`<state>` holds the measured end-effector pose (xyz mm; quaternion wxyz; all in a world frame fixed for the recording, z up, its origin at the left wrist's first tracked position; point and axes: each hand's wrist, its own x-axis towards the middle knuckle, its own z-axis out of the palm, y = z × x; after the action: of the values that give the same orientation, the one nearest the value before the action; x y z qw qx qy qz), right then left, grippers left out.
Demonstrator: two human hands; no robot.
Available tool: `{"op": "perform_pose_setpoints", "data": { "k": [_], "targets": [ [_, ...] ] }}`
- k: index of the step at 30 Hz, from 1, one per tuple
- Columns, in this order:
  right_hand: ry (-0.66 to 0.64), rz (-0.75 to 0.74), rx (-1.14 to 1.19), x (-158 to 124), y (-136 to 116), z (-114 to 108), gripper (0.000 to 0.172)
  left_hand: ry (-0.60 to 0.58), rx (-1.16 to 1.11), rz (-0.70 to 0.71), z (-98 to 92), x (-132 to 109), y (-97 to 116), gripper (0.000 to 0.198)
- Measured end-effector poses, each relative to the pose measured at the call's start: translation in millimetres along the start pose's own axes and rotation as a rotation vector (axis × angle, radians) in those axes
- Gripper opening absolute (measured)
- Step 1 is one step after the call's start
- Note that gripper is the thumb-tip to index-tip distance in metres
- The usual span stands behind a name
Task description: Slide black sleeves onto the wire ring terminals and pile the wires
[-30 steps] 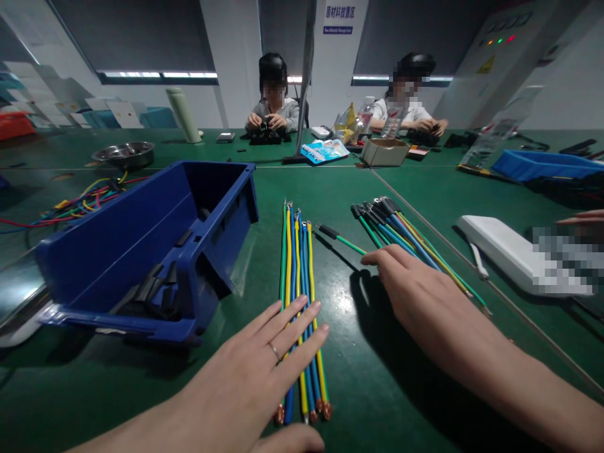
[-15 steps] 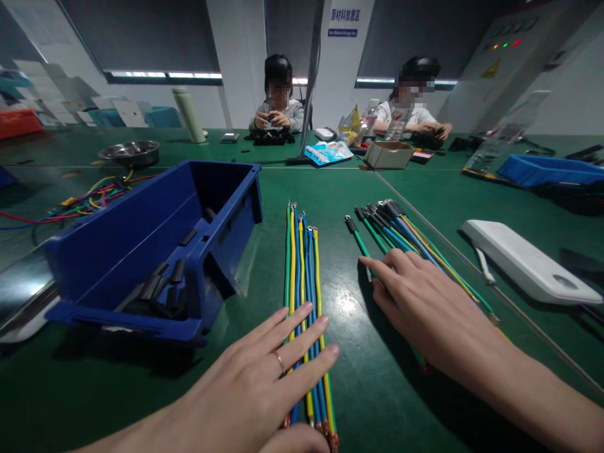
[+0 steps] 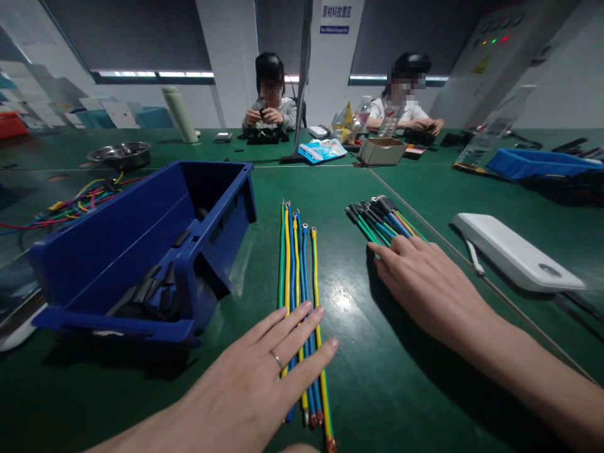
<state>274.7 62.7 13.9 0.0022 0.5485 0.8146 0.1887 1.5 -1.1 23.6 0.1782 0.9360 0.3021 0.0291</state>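
Note:
My left hand (image 3: 271,368) lies flat with fingers stretched across a row of cut wires (image 3: 296,264), green, yellow and blue. Metal ring terminals cap their far ends and bare copper shows at several near ends. One yellow-green wire (image 3: 316,270) sits a little apart on the row's right side. My right hand (image 3: 427,283) rests over a second bundle of wires (image 3: 389,228), whose far ends carry black sleeves. Its index finger is extended at the green wires on the bundle's left edge; the other fingers bend down, partly hidden. The near part of this bundle is covered by the hand.
A blue bin (image 3: 189,277) with black sleeve pieces (image 3: 151,292) stands left. Beyond it are tangled wires (image 3: 89,201) and a metal bowl (image 3: 120,154). A white power bank (image 3: 514,251) lies right, near a cord (image 3: 438,236). Two people sit across the green table (image 3: 292,182).
My right hand has brought the separate sleeved green wire rightward against the bundle. Under my left hand, the rightmost yellow-green wire now lies farther from its neighbours. The view has shifted slightly.

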Motion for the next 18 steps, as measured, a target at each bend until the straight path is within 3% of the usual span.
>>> {"op": "perform_pose_setpoints", "data": {
  "k": [5,9,12,15,18],
  "targets": [
    [-0.023,0.010,0.024,4,4,3,0.032,0.102,0.095,-0.099,2.6,-1,3,0.089],
    [0.113,-0.042,0.088,4,-8,-8,0.042,0.110,0.108,-0.128,3.8,0,4,0.089],
    [0.164,-0.264,0.284,-5,-25,-22,0.064,0.136,0.128,-0.143,1.5,1,6,0.082],
    [0.047,-0.533,0.433,-16,-43,-28,0.104,0.148,0.160,-0.116,-1.4,2,6,0.078],
    [-0.081,-0.566,0.505,-22,-54,-24,0.117,0.134,0.188,-0.081,-3.0,2,5,0.081]
  ]
}}
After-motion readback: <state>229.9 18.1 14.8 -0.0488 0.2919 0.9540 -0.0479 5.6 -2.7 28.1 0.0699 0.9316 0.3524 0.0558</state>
